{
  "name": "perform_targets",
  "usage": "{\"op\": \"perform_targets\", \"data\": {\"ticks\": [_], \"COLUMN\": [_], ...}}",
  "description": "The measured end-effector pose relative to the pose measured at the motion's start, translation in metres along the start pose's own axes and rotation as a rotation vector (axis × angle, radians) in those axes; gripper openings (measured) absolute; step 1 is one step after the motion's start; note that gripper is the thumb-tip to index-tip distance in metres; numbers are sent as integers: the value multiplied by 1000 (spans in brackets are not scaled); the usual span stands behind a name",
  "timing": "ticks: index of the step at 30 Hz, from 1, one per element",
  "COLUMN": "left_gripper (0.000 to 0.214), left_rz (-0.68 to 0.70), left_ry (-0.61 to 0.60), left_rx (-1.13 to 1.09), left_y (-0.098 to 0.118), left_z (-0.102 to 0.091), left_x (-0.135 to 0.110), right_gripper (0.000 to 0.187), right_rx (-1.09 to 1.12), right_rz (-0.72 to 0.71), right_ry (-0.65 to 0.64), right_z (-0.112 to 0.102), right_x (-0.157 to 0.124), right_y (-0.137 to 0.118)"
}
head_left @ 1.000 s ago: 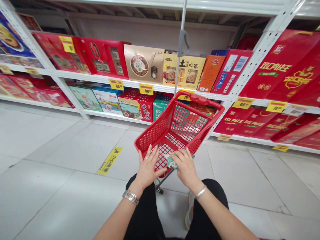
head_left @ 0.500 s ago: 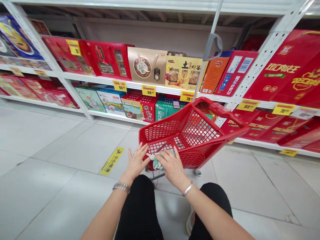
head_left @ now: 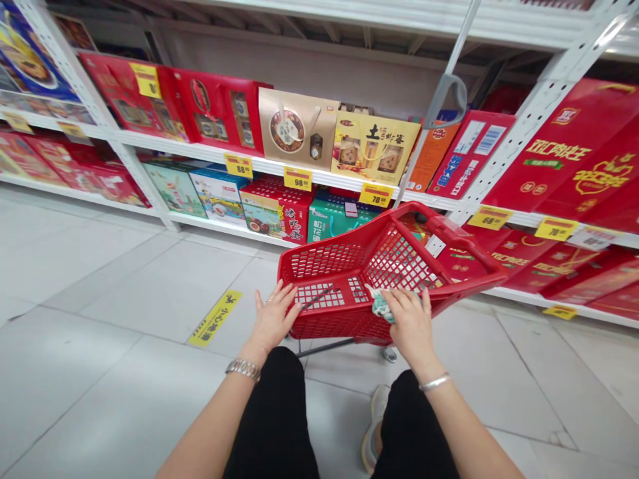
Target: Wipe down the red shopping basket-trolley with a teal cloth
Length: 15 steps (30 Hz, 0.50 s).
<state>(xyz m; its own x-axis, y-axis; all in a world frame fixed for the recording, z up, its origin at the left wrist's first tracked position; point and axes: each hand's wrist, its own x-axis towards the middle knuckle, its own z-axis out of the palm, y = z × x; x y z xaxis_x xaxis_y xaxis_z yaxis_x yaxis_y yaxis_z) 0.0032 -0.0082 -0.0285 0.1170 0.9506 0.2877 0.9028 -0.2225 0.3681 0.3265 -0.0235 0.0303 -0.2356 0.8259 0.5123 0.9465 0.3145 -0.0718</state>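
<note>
A red plastic shopping cart (head_left: 319, 326) with lattice walls stands before me, its handle toward the right. My left hand (head_left: 272, 316) rests at the cart's left end, fingers spread against the rim and holding nothing. Under the fingers of my right hand (head_left: 412, 322) is a green and white cloth (head_left: 381, 305), pressed on the near rim around the middle of the cart. Part of the cloth is hidden by that hand. No goods show in the basket, only a thin dark line, perhaps a rod or shadow, across its floor.
Behind the cart runs a white shelf (head_left: 200, 150) with gift boxes and yellow price tags. A grey pole with a loop handle (head_left: 449, 100) leans across the shelves. A yellow sticker (head_left: 215, 318) lies on the tiled floor at left. Red boxes (head_left: 549, 143) fill the right side.
My right hand has slid the cloth rightward along the near rim, toward the handle end. The left hand stays at the left end. The view has shifted slightly.
</note>
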Motion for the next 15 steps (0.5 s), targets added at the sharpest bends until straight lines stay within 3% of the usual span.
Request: {"op": "perform_targets", "data": {"ticks": [4, 6, 8, 11, 15], "left_gripper": [49, 49, 49, 49, 48], "left_rz": [23, 44, 66, 96, 119], "left_ry": [99, 125, 138, 155, 198], "left_rx": [54, 80, 95, 102, 106], "left_y": [34, 39, 35, 19, 1], "left_z": [11, 14, 14, 13, 11], "left_x": [-1, -2, -1, 3, 9], "right_gripper": [60, 57, 57, 59, 63], "right_rx": [144, 173, 176, 142, 0], "right_rz": [-154, -211, -222, -193, -75], "right_ry": [-57, -99, -132, -126, -39], "right_z": [18, 28, 34, 33, 12], "right_x": [3, 4, 5, 6, 5], "right_y": [-62, -88, -99, -81, -17]}}
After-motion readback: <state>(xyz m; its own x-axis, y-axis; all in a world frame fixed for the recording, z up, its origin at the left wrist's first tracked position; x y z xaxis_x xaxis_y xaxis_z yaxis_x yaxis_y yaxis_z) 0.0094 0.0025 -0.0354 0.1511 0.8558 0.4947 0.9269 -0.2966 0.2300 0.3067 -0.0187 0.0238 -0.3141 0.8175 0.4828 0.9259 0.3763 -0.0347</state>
